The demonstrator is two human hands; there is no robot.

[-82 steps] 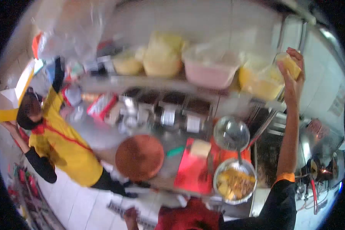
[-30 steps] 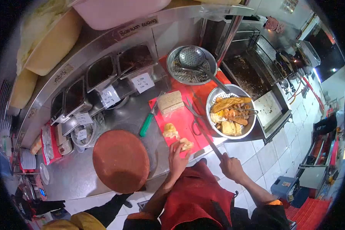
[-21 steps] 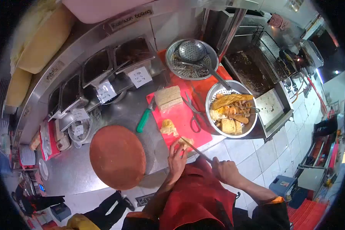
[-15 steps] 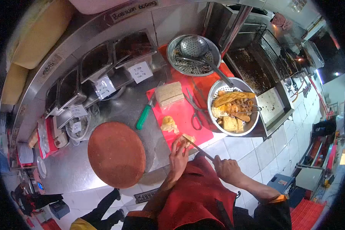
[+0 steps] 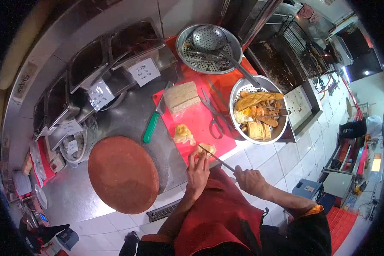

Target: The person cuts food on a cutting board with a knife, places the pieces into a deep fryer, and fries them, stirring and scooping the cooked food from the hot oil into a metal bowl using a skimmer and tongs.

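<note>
My right hand (image 5: pixel 251 181) is closed round the handle of a knife (image 5: pixel 219 161), whose blade rests across a pale yellow food piece (image 5: pixel 207 149) at the near edge of the red cutting board (image 5: pixel 226 146). The fingers of my left hand (image 5: pixel 197 173) are bent against that same piece and hold it down. A second yellow piece (image 5: pixel 183 134) lies on the board to the upper left. Farther up sit a light brown block (image 5: pixel 181 98) and scissors (image 5: pixel 214 117). A green-handled knife (image 5: pixel 151 127) leans over the board's left edge.
A perforated bowl (image 5: pixel 284 130) of fried food stands right of the board. Behind it, a second bowl (image 5: pixel 191 64) holds a skimmer (image 5: pixel 209 37). A round brown board (image 5: pixel 123 175) lies at left, below labelled metal containers (image 5: pixel 88 66). A fryer (image 5: pixel 277 64) is at upper right.
Since the earliest frame, the raised hand with a yellow piece has come down to the board. More recently, the knife has moved from beside the food piece onto it. The person in yellow has left view.
</note>
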